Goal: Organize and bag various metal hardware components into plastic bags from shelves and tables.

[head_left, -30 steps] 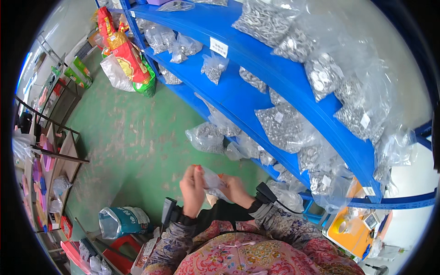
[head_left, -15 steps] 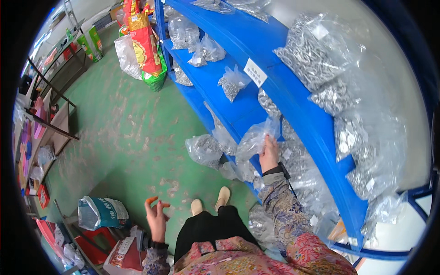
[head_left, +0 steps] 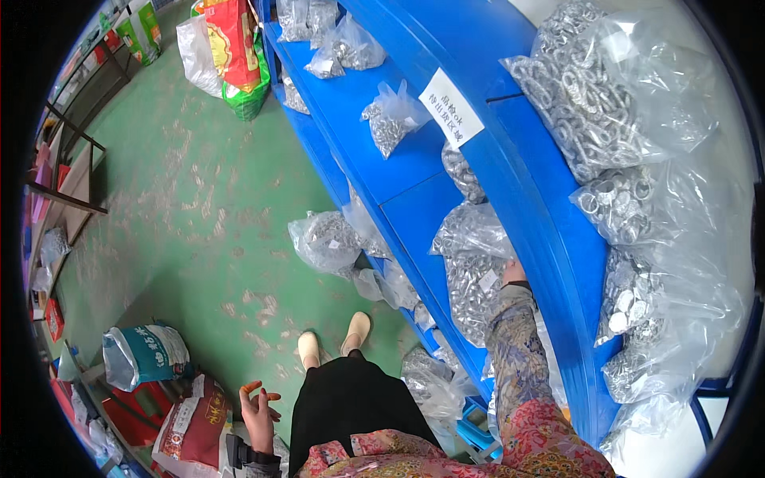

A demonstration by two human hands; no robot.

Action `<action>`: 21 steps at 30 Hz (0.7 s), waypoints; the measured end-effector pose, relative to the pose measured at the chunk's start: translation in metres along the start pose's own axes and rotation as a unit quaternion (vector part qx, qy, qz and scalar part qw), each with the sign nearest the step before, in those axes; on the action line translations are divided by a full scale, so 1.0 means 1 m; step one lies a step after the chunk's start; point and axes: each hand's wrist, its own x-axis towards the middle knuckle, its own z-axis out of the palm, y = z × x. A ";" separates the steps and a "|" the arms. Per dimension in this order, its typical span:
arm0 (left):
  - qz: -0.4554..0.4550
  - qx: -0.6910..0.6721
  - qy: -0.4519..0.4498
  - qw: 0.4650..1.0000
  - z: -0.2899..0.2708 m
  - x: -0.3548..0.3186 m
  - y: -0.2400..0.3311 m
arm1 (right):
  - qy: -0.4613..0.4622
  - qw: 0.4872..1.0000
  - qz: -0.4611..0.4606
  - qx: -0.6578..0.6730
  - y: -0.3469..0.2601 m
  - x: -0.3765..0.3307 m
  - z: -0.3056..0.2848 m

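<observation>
My right hand [head_left: 514, 272] reaches under the edge of the upper blue shelf, against a clear plastic bag of small silvery metal parts [head_left: 472, 295] with a white tag. Its fingers are hidden behind the shelf edge and the bag, so any grip cannot be made out. Another clear bag of metal parts [head_left: 458, 171] sits just behind on the same shelf. Low at my left side, my left hand [head_left: 259, 416] is empty, its fingers apart with orange covers on some fingertips.
The upper blue shelf [head_left: 510, 183] bears large bags of metal rings [head_left: 590, 103] and a white label [head_left: 451, 109]. More bags [head_left: 327, 241] lie on the green floor [head_left: 215, 231] beside the rack. Sacks [head_left: 147, 356] stand at lower left; a blue stool [head_left: 476, 430] is under the rack.
My right hand has moved from the loose top of a clear bag to farther right under the shelf. The metal-filled bag beside it now shows more fully. My view has shifted toward the rack.
</observation>
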 end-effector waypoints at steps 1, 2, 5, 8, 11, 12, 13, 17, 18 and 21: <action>0.013 -0.008 -0.020 1.000 0.006 0.002 0.001 | -0.005 1.000 0.013 0.005 -0.008 0.007 -0.006; 0.001 -0.008 -0.012 1.000 0.007 0.002 0.004 | -0.009 0.999 0.033 0.015 -0.011 0.007 0.001; -0.008 -0.014 0.002 1.000 -0.002 0.001 -0.007 | -0.024 0.995 0.092 0.044 -0.032 -0.009 0.024; -0.036 0.016 0.006 0.999 0.001 0.000 -0.016 | 0.171 0.976 0.056 -0.121 -0.057 -0.058 0.019; -0.042 0.006 -0.015 0.999 0.002 0.000 -0.023 | 0.145 0.827 -0.260 -0.476 -0.100 -0.104 0.057; -0.044 -0.003 -0.038 0.998 0.013 0.005 -0.020 | 0.170 0.730 -0.287 -0.597 -0.106 -0.104 0.042; -0.046 0.002 -0.011 0.999 0.003 -0.002 -0.019 | 0.040 0.810 -0.241 -0.534 -0.114 -0.131 0.097; -0.028 -0.020 -0.034 0.999 0.005 -0.002 -0.001 | -0.240 0.723 -0.309 -0.570 -0.136 -0.151 0.200; -0.031 -0.021 -0.040 0.999 0.004 0.001 0.002 | -0.286 0.689 -0.271 -0.608 -0.125 -0.144 0.202; -0.033 -0.023 -0.048 0.998 -0.012 0.008 0.003 | -0.321 0.631 -0.146 -0.691 -0.092 -0.100 0.177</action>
